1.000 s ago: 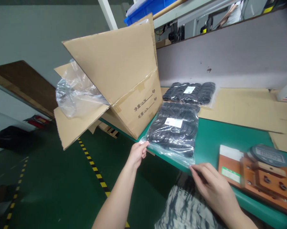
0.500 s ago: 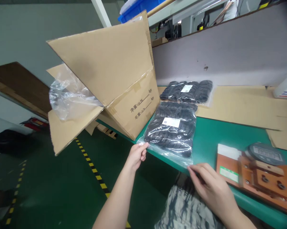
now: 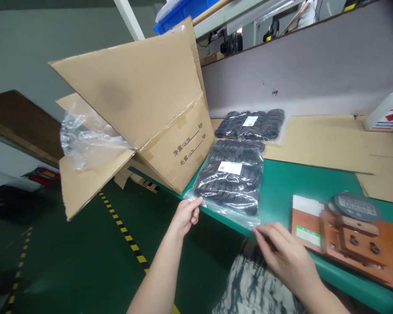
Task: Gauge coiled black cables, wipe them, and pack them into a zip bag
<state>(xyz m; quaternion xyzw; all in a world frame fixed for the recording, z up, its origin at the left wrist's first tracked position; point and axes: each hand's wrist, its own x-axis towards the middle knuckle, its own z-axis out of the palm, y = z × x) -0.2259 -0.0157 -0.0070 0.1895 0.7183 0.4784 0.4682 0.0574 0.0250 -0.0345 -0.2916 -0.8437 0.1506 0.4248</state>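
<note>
A clear plastic bag (image 3: 232,185) packed with bundled black rings or cords lies on the green table's front edge, a white label on top. My left hand (image 3: 186,214) pinches the near left corner of its open-looking flap. At the flap's near right corner, the thumb and fingertips of my right hand (image 3: 284,248) are closed on the plastic. Behind it rests a second bag (image 3: 251,124) of the same black bundles, also labelled. Whether the bag's mouth is sealed I cannot tell.
Left of the bags, a large cardboard box (image 3: 180,152) lies with flaps spread and a plastic liner (image 3: 85,135) spilling out. On the right sits a digital gauge (image 3: 355,207) on an orange fixture (image 3: 340,244). Cardboard sheets (image 3: 314,139) and a white bottle (image 3: 387,111) are further back.
The view has shifted slightly, so the scene sits a little further left and more of the white bottle shows. Both hands keep their hold on the bag's flap.
</note>
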